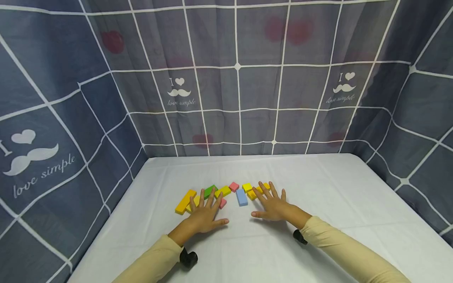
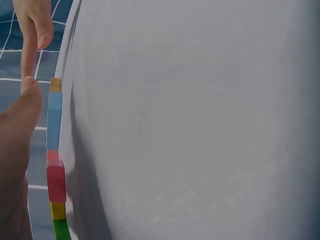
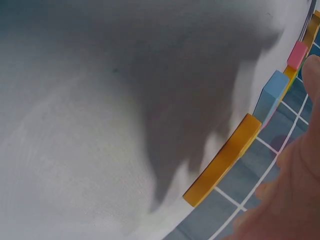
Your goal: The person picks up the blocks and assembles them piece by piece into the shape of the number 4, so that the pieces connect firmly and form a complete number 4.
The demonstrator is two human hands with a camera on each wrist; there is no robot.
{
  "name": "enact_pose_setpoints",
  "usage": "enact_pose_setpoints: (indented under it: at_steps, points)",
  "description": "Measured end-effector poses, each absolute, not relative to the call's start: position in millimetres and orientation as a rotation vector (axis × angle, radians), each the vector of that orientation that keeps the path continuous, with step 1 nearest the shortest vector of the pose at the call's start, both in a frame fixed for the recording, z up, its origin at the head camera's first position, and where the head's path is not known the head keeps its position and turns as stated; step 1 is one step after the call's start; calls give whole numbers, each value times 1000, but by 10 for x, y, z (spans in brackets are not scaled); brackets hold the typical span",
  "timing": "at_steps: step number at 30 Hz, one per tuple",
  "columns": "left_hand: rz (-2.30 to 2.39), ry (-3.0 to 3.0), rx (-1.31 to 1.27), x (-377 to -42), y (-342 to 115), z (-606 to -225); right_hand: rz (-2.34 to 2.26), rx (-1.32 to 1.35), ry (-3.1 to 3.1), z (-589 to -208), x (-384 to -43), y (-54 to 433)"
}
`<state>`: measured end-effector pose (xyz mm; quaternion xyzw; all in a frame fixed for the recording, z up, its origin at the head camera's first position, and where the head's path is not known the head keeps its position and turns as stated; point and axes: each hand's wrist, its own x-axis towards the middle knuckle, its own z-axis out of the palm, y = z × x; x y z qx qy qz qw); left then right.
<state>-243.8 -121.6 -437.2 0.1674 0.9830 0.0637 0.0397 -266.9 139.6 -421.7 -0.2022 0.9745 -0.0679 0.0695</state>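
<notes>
Toy blocks lie in a loose row on the white table. My left hand [image 1: 204, 218] has its fingers spread over the left end of the row. Around those fingers are a long orange-yellow block [image 1: 185, 202], a green block [image 1: 210, 191], a yellow block [image 1: 224, 191] and a pink block [image 1: 222, 203]. Another pink block [image 1: 234, 186] and a blue block [image 1: 242, 197] lie between the hands. My right hand [image 1: 273, 207], fingers also spread, partly covers a long yellow block [image 1: 251, 195], which the right wrist view shows lengthwise [image 3: 222, 161]. Neither hand grips anything.
A white cloth covers the table [image 1: 247, 251]. Grey-blue checked curtains [image 1: 219, 90] hang behind it and along both sides. Black wrist cameras [image 1: 188, 258] sit under the beige sleeves [image 1: 155, 257]. Shadows fall on the cloth beneath both hands.
</notes>
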Motion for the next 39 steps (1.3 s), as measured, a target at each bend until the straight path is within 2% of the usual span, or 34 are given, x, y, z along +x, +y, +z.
enact_pose_setpoints:
  at_steps: [7,23,39]
  points:
    - [193,3009,499,-2468,-1330,-4399,-202,-635,2917,-4216,-2667,1366]
    - [165,3021,463,-2459,-2023,-4236,-184,-832,2895,-4225,-2863,1076]
    - [222,2941,747,-2631,-2136,-4163,-161,-823,2862,-4234,-3021,969]
